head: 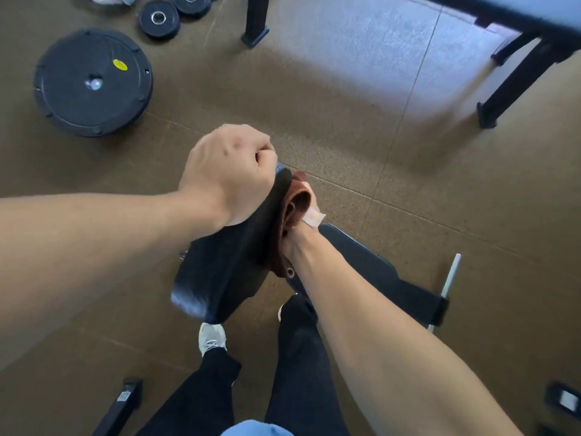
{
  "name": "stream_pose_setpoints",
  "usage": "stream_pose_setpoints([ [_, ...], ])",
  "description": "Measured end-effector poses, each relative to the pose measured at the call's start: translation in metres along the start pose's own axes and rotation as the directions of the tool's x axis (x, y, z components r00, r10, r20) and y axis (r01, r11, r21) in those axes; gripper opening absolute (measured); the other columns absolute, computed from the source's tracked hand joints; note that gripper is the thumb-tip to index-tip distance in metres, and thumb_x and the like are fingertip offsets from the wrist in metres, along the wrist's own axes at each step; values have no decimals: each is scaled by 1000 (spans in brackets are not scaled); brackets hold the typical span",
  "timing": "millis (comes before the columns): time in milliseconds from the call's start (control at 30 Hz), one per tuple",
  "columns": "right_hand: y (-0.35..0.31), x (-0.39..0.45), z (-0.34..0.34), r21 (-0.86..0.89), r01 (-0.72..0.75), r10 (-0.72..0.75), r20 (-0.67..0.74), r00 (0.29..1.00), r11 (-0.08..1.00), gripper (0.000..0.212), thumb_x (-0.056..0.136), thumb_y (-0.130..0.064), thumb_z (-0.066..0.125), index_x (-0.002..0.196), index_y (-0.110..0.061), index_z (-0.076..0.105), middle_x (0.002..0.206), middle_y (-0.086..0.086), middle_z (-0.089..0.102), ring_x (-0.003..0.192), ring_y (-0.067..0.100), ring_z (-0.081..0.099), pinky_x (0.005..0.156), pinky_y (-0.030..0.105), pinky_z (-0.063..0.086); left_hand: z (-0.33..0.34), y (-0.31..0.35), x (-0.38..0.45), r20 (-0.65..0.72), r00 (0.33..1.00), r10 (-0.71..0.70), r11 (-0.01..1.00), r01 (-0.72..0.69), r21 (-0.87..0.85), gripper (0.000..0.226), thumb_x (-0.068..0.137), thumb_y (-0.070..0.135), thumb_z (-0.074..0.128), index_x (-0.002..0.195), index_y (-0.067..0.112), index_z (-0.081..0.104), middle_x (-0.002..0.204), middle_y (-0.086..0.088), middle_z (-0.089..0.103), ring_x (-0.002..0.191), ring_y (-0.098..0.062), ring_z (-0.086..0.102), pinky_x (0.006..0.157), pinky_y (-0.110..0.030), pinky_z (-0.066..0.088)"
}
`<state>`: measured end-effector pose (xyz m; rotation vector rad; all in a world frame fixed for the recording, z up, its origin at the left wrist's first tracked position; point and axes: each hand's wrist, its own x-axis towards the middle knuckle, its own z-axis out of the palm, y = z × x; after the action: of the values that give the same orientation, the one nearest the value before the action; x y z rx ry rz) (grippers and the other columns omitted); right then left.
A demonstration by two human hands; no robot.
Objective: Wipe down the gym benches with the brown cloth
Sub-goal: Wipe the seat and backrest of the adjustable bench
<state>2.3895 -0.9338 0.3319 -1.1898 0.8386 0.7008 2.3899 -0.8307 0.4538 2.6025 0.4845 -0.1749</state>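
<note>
A black padded gym bench stands below me, its raised backrest (226, 265) tilted up towards me and its seat pad (361, 256) lower on the right. My left hand (224, 174) grips the top end of the backrest. The brown cloth (290, 212), bunched, is pressed against the right side of the backrest by my right hand (297, 239), which is mostly hidden behind the cloth. A white label shows on the cloth.
A large black weight plate (92, 81) and two small plates (158, 18) lie on the brown rubber floor at the top left. Black frame legs (254, 23) stand at the top, another bench (518, 67) at the top right. My legs and shoes are below.
</note>
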Motion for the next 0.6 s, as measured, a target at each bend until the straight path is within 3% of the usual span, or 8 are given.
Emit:
stream_pose_setpoints([
  [67,9,-36,-6,-5,20,-20,14,1000,1000,51,82,-51,63,121,-19,71,103,10,73,100,31,68,105,46,50,-1,0,-1,6,1000,14,1000,-14,9,45,88,31,33,90,16,75,107,-3,75,105,-30,62,87,-37,47],
  [133,11,-94,-6,-10,59,-59,11,998,998,33,96,-45,62,123,-28,66,98,1,68,93,22,63,103,37,47,-2,1,-3,1,1000,22,1000,-22,1,43,93,31,34,104,19,74,113,-9,74,105,-35,61,90,-39,45],
  [233,50,-161,-5,-83,205,-207,-11,978,975,36,106,-33,51,140,-44,57,118,-7,69,96,12,62,92,29,45,-5,-4,-16,51,997,53,992,-47,-119,49,104,28,33,151,22,47,146,-11,58,136,-33,48,114,-40,33],
  [300,82,-194,5,-101,339,-342,-16,940,935,43,97,-42,48,136,-61,52,114,-17,71,103,13,65,102,37,47,-4,-19,-33,124,983,133,975,-107,-194,52,109,32,28,161,27,27,166,-4,33,155,-21,22,127,-40,12],
  [367,111,-204,15,-92,445,-451,-65,890,891,44,90,-52,44,130,-68,50,129,-17,68,121,17,64,112,49,46,-3,-37,-51,161,967,198,962,-161,-219,52,111,34,24,162,33,19,172,2,14,159,-15,5,129,-41,-1],
  [433,132,-190,23,-64,448,-450,-227,864,892,41,87,-60,44,126,-58,57,139,-6,64,130,22,61,116,50,45,-3,-46,-64,139,963,233,956,-200,-217,51,111,34,23,162,35,17,173,3,8,159,-15,-1,129,-43,-4],
  [500,136,-166,20,196,337,-252,-359,899,921,52,80,-64,53,125,-40,65,137,3,68,129,31,62,110,47,52,-2,-47,-67,102,966,237,958,-215,-190,51,111,33,24,162,35,19,173,4,8,160,-15,-1,128,-43,-5],
  [600,134,-140,7,386,200,-57,-350,935,900,39,96,-44,56,116,-15,72,123,12,72,116,37,67,98,50,60,1,-47,-59,100,967,235,958,-213,-193,51,110,32,25,162,35,22,173,5,9,159,-13,-1,128,-43,-5],
])
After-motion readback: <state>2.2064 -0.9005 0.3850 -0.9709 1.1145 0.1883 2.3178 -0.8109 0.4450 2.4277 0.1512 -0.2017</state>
